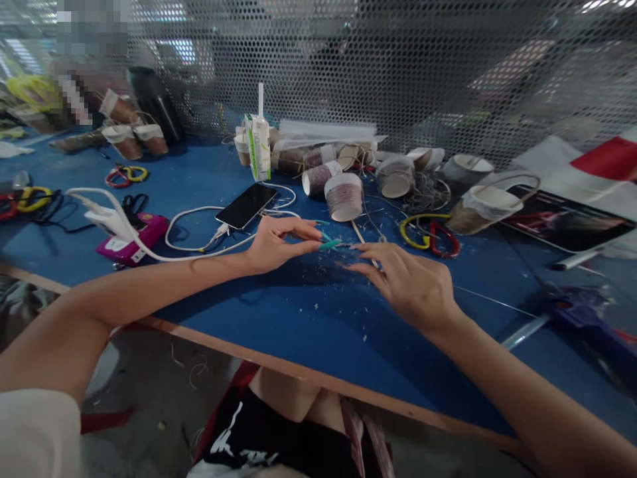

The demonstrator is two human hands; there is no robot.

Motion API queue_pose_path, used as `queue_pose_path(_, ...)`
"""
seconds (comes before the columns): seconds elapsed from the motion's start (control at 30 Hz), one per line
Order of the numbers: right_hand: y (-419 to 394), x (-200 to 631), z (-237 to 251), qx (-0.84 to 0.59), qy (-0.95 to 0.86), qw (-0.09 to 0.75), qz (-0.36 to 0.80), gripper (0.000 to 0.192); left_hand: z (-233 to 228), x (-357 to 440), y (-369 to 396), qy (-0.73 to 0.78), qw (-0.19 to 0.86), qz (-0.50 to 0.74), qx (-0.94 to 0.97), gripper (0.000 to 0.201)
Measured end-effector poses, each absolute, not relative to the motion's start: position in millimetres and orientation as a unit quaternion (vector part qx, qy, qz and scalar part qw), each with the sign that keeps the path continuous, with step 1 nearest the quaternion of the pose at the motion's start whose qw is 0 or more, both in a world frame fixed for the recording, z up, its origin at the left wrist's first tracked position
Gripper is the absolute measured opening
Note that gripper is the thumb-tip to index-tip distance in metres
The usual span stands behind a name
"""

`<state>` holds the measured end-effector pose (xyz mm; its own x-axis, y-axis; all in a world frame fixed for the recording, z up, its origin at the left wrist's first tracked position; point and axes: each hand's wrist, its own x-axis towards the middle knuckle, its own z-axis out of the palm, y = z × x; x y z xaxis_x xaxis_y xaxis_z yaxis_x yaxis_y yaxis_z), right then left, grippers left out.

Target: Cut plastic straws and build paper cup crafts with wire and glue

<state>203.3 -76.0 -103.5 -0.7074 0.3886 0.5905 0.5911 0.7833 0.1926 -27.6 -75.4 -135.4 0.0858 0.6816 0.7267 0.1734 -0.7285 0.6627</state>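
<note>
My left hand (281,244) is closed around a small teal-handled tool (328,245), held just above the blue table. Its short tip points right, towards my right hand; the exact kind is too small to make out. My right hand (411,279) has its thumb and fingers drawn together close to that tip, and whatever they pinch cannot be made out. A thin wooden stick (357,232) lies behind the right fingers, partly hidden by them. Behind the hands stands a paper cup wrapped in purplish cord (344,198). Small clear scraps (317,307) are scattered below the hands.
A phone (247,206) with a white cable and a magenta power strip (134,242) lie left. Yellow-and-red scissors (430,234), a tablet (572,219) and a blue glue gun (592,325) are right. Several cord-wrapped cups and a drink carton (257,147) line the mesh panel.
</note>
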Motion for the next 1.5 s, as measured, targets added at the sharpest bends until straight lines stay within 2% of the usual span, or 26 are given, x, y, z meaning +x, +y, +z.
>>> queue_pose_path(0.17,-80.2,203.1,-101.4,-0.217,-0.89,0.284,-0.283,0.016,-134.4,-26.3,-80.8,0.329,0.264,0.595,0.684,0.026)
queue_pose_path(0.3,-80.5,205.5,-102.7,-0.24,-0.893,0.293,-0.243,0.016,-132.6,-27.0,-83.2,0.324,0.301,0.578,0.686,0.034)
queue_pose_path(0.7,-78.8,199.8,-102.6,-0.217,-0.882,0.3,-0.291,0.017,-130.5,-27.1,-84.6,0.319,0.282,0.577,0.697,0.034)
queue_pose_path(0.97,-77.0,197.0,-103.7,-0.23,-0.89,0.267,-0.29,0.029,-131.1,-27.0,-83.5,0.325,0.273,0.573,0.701,0.032)
queue_pose_path(1.13,-77.3,199.4,-103.4,-0.223,-0.904,0.258,-0.258,0.025,-133.3,-26.6,-80.8,0.314,0.248,0.605,0.688,0.027)
queue_pose_path(1.3,-78.3,204.5,-104.7,-0.252,-0.912,0.249,-0.206,0.023,-133.1,-26.6,-80.7,0.333,0.254,0.593,0.688,0.032)
queue_pose_path(1.5,-79.3,199.7,-105.6,-0.207,-0.891,0.286,-0.286,0.015,-134.4,-26.8,-81.5,0.32,0.274,0.583,0.695,0.035)
